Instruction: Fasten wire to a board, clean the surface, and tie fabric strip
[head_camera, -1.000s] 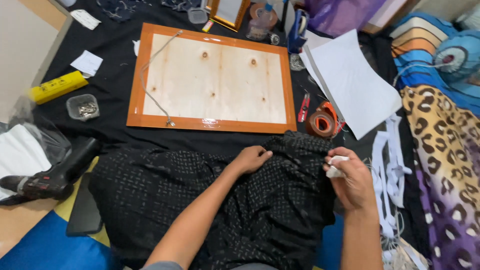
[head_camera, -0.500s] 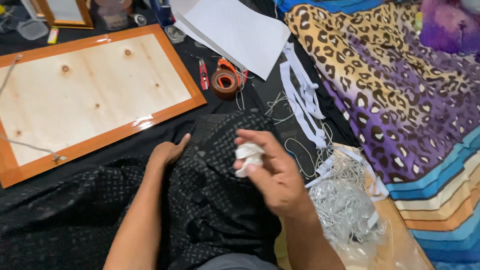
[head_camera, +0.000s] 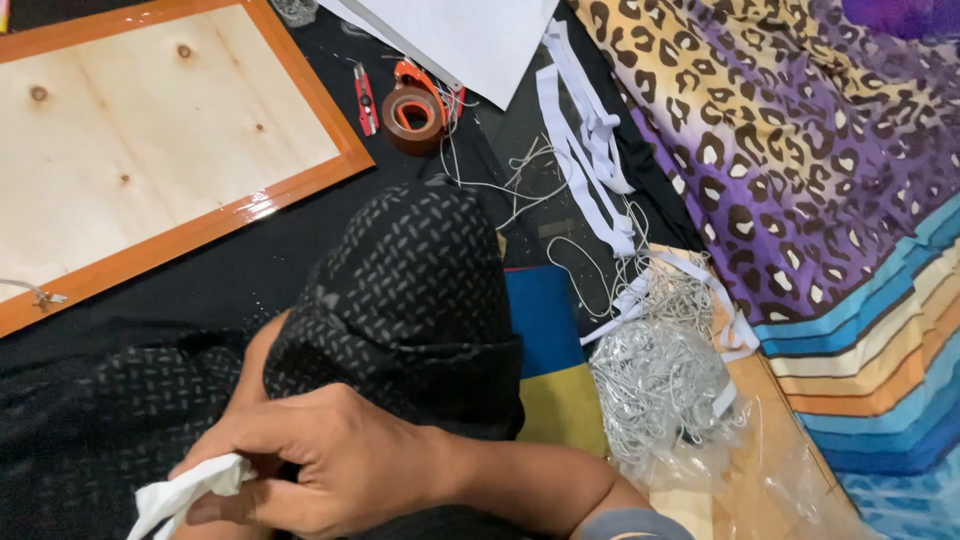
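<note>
At lower left our right hand (head_camera: 330, 460) pinches a crumpled white cloth scrap (head_camera: 185, 492); our left hand (head_camera: 258, 365) is hidden under black patterned fabric (head_camera: 415, 290), fingers untellable; the loosely held scrap could slip.

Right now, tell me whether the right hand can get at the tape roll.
Probably yes: the right hand clutches a white cloth, but only low black patterned fabric lies before the tape roll.
</note>
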